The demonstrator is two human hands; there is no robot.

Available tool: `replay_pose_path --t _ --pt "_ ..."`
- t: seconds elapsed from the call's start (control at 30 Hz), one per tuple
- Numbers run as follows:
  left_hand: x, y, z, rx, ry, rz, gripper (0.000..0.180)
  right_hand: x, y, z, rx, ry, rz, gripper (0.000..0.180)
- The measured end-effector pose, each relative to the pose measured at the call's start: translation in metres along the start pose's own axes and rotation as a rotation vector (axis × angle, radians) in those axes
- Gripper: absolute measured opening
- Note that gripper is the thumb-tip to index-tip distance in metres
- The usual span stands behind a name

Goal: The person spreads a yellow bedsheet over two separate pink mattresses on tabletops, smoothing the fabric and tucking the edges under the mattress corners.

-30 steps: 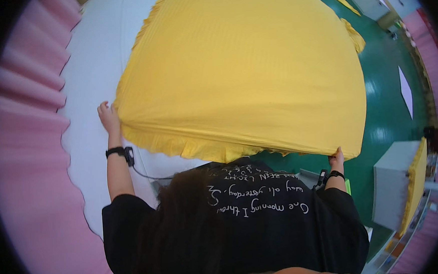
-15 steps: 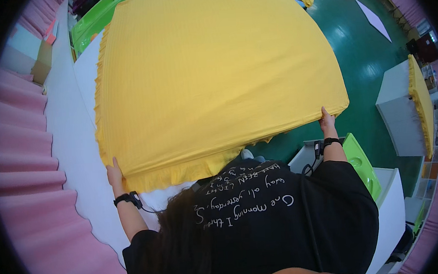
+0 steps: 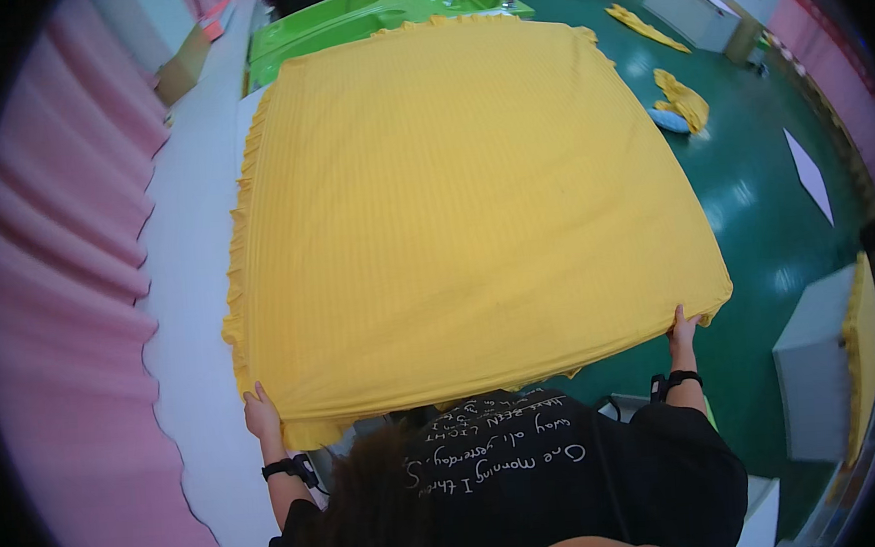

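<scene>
A large yellow tablecloth [image 3: 483, 200] with ruffled edges lies stretched, nearly smooth, over a wide flat top in front of me. What carries it underneath is hidden. My left hand [image 3: 262, 413] grips its near left corner, thumb on top and the other fingers out of sight below the edge. At the near right corner my right hand [image 3: 680, 331] holds the edge the same way. Between my hands the near edge runs taut, slanting up to the right. Some frill hangs loose beside my left hand.
Pink curtains [image 3: 70, 326] and a white ledge [image 3: 193, 288] run along the left. Beyond the cloth stand green moulded basins [image 3: 342, 24]. On the green floor [image 3: 754, 204] at right lie a crumpled yellow cloth [image 3: 682, 98] and a white panel [image 3: 808, 176]. A white table [image 3: 814, 361] rests tipped on its side.
The whole scene has shifted down in view, so the tablecloth's far ruffled edge and the basins now show. Both hands keep their hold on the near corners.
</scene>
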State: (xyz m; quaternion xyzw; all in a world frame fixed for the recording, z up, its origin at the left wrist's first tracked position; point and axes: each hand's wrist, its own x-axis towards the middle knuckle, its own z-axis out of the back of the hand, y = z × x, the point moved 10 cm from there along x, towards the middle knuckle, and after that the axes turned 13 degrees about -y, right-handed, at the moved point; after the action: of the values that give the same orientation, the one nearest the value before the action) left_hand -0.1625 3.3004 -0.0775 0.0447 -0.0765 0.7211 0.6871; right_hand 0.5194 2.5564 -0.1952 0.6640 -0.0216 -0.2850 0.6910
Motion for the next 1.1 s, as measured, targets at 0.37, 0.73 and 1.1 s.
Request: replay_pose_path --t 0.37,0.73,1.1 --pt "-0.047 0.086 -0.015 -0.076 -0.095 0.227 0.050 0.023 0.086 -0.169 -0.125 0.191 0.497 0.073" --pt "-0.041 0.086 -0.027 -0.077 -0.124 0.130 0.046 0.017 0.082 -0.150 0.037 0.024 0.394 0.063" --pt "-0.047 0.068 -0.011 -0.059 -0.137 0.092 0.042 0.007 0.058 -0.087 0.051 -0.085 0.503 0.055"
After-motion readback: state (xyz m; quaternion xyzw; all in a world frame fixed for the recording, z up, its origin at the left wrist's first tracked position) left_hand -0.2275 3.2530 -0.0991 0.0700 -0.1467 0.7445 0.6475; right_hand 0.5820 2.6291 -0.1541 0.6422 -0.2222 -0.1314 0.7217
